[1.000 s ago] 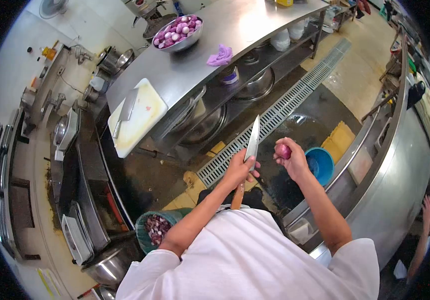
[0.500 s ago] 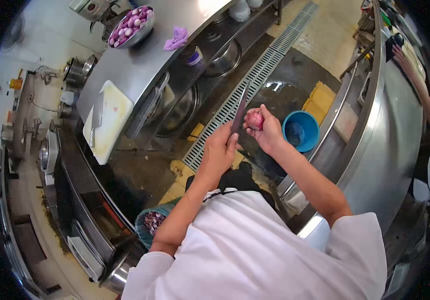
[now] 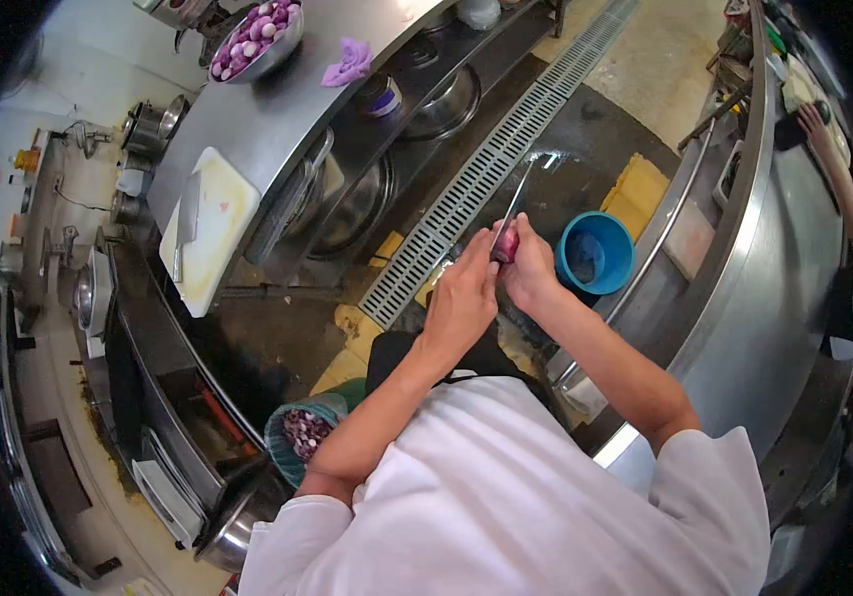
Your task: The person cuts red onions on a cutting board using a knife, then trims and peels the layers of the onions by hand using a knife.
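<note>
My left hand [image 3: 464, 293] is closed around a knife [image 3: 514, 204], whose blade points up and away from me. In my right hand [image 3: 531, 266] is a red onion [image 3: 509, 244], gripped by the fingers. The blade lies against the onion, and both hands meet in front of my body. My fingers cover the knife's handle and part of the onion. Below and to the right of my hands, a blue bucket [image 3: 595, 283] stands on the floor. Near my left forearm, a lined bin [image 3: 283, 462] holds onion peelings [image 3: 304, 433].
On the left steel counter [image 3: 292, 114] are a bowl [image 3: 283, 62] of onions, a purple cloth [image 3: 348, 63] and a white cutting board [image 3: 223, 214] with another knife [image 3: 188, 214]. A floor drain grate [image 3: 476, 189] runs between counters. Another person's arm [image 3: 841, 179] reaches over the right counter [image 3: 754, 328].
The knife blade has come against the onion as my left hand moved right and up. The onion has turned in my right hand. The view has shifted slightly.
</note>
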Demonstrator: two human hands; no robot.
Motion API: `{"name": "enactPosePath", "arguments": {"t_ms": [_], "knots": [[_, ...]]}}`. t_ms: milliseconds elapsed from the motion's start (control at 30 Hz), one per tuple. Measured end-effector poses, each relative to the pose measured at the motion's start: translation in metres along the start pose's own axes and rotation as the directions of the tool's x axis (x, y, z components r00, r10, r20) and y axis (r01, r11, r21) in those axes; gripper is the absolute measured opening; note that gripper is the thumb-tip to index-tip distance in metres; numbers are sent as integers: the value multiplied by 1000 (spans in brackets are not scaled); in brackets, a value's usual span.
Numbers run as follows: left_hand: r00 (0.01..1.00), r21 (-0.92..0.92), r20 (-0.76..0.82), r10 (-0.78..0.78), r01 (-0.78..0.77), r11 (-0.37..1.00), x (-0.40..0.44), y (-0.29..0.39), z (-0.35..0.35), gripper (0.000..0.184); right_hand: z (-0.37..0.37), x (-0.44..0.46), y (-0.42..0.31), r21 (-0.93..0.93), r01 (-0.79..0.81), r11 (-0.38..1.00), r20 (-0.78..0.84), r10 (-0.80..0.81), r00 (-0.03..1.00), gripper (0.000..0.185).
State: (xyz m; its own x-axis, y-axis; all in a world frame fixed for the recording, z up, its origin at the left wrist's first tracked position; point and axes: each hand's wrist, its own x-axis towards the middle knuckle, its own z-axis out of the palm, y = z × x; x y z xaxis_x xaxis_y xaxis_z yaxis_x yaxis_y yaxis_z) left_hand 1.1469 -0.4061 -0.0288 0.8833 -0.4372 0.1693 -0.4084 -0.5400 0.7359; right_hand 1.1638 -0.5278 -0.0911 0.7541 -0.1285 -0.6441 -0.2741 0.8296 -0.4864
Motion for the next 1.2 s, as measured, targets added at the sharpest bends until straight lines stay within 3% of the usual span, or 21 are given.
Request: {"name": "enactPosePath", "arguments": {"t_ms": [133,233,300,367,533,633,833,967,1200], "knots": [[1000,1,-3,-14,14,1000,-2,-2,7,47,20,-23,-5,-87,-12,996,-75,6,997,35],[995,113,-83,48,-39,993,-4,-4,15,45,9,-10,5,-87,39,995,-64,-45,997,35],[997,102,-73,1,6,995,-2,-2,16,45,-3,4,13,-74,79,994,-45,-83,996,34],[997,83,-71,-18,24,996,1,-11,17,42,-18,14,17,-165,127,978,92,-113,989,34],[991,19,-23,-131,132,991,-1,-17,12,35,18,-22,-6,-73,114,991,1,-114,993,36],[994,-81,21,-104,105,991,-2,-15,9,39,10,-11,-5,-66,115,991,-5,-115,993,34],[987,58,-38,156,-154,986,2,-14,13,49,5,-11,-2,-87,100,991,-7,-101,995,31],[998,117,-43,48,-42,992,0,-11,20,48,-10,10,13,-125,234,964,75,-226,971,30],[996,108,-82,-43,51,993,5,-22,20,35,-6,6,13,-199,199,960,66,-190,980,28]]}}
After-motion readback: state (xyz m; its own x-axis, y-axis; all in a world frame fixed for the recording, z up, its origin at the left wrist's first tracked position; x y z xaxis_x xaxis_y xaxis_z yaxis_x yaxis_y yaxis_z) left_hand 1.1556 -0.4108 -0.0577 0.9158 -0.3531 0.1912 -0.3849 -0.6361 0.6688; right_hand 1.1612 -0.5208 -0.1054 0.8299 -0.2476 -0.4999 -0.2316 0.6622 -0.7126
